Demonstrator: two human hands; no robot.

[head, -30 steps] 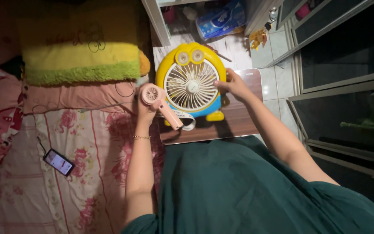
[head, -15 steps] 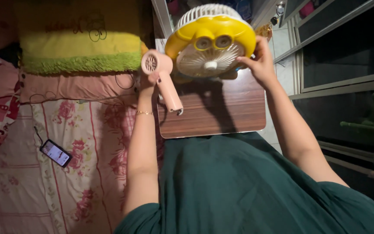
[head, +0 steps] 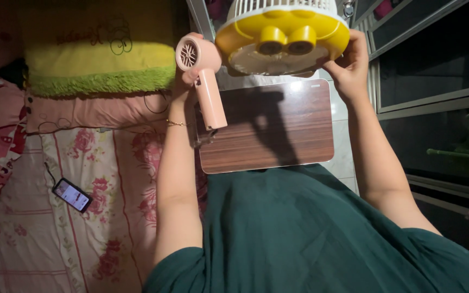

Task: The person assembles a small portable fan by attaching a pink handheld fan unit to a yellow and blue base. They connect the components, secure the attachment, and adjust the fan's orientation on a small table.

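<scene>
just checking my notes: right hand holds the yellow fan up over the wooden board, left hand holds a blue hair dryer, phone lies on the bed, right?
Nearly: the head view shows the hair dryer in the left hand is pink, not blue. The right hand does hold the yellow fan above the wooden board, and the phone lies on the bed.

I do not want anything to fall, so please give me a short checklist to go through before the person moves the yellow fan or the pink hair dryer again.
1. Right hand grips the rim of the yellow fan: ok.
2. Left hand holds the pink hair dryer, handle hanging down: ok.
3. Left hand also supports the fan: cannot tell, the dryer hides the contact.
4. Fan is lifted off the wooden board: ok.
5. Board surface is bare under the fan: ok.
6. Phone lies on the bedsheet, away from both arms: ok.
</scene>
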